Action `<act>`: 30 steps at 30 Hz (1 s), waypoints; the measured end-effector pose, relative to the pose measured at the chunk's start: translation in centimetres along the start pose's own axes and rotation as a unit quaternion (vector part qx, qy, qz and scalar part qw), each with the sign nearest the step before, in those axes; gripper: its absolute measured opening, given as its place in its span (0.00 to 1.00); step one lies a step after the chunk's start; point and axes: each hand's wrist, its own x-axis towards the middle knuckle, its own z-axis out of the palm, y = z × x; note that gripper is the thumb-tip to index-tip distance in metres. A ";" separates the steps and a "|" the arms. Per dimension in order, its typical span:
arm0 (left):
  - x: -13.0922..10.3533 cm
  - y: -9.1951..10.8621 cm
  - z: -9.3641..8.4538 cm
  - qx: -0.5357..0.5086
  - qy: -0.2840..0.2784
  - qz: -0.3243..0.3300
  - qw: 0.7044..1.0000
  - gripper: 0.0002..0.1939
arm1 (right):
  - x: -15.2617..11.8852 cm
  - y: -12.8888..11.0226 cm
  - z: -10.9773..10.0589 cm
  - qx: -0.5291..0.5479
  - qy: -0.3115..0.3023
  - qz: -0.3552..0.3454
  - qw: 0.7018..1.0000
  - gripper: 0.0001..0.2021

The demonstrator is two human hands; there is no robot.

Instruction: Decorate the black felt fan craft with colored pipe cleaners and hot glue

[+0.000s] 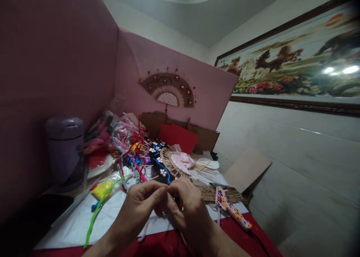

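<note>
My left hand and my right hand meet at the fingertips over the near middle of the table. The fingers of both are pinched together around something too small and hidden to name. Just beyond them lies a black fan piece with white flowers and a blue wavy line. Thin sticks join it to a pink cloth piece. To the right of my right hand is a flower-patterned glue gun, close to a strip of corrugated cardboard.
Left of the hands lie a green pipe cleaner, a yellow clay bag and tangled coloured pipe cleaners. A lidded container stands far left. A finished fan hangs on the pink board, above red sheets.
</note>
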 end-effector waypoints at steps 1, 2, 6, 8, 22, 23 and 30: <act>0.1 0.0 0.0 -0.003 -0.001 0.001 1.000 0.13 | -0.1 0.0 0.1 0.005 0.005 0.003 1.000 0.03; 0.1 0.0 -0.1 -0.008 -0.002 0.001 1.000 0.13 | -0.1 0.0 0.2 0.011 0.013 0.006 1.000 0.03; 0.3 0.1 -0.3 -0.026 -0.009 -0.008 1.000 0.12 | -0.3 0.0 0.6 0.040 0.046 0.004 0.998 0.03; 0.4 0.3 -0.3 -0.040 -0.019 -0.009 0.999 0.12 | -0.2 -0.1 0.6 0.070 0.055 0.011 0.996 0.03; 0.2 -0.3 -0.8 -0.127 -0.096 -0.017 0.987 0.14 | 1.0 -0.6 -0.8 0.525 -0.088 0.321 0.783 0.15; 0.2 -0.2 -0.8 -0.127 -0.094 -0.017 0.987 0.13 | 1.0 -0.5 -0.8 0.539 -0.090 0.324 0.772 0.15; 0.0 0.3 -0.2 -0.121 -0.044 0.019 0.991 0.08 | 0.7 -0.5 -0.8 0.613 -0.101 0.353 0.700 0.14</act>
